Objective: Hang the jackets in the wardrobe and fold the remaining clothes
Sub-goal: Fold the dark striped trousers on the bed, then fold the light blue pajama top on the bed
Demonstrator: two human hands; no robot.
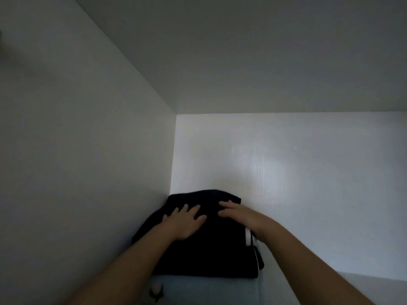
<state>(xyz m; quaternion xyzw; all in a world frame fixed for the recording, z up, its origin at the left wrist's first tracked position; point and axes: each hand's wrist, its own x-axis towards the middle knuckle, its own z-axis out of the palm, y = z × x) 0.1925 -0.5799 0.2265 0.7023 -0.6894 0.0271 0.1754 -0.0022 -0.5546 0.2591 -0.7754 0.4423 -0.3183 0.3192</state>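
A folded black garment [211, 249] with a white stripe at its right edge lies in the left back corner of a white wardrobe shelf [308, 183]. It sits on top of a folded light blue garment [209, 289] that shows at the bottom of the view. My left hand [182, 221] lies flat on the black garment with fingers spread. My right hand [240, 214] rests on it too, fingers stretched toward the left, palm down. Neither hand grips the cloth.
The wardrobe's white side wall [88, 172] stands close on the left of the stack. The compartment's white back panel [264, 51] fills the top of the view. The shelf stretches bare to the right of the clothes.
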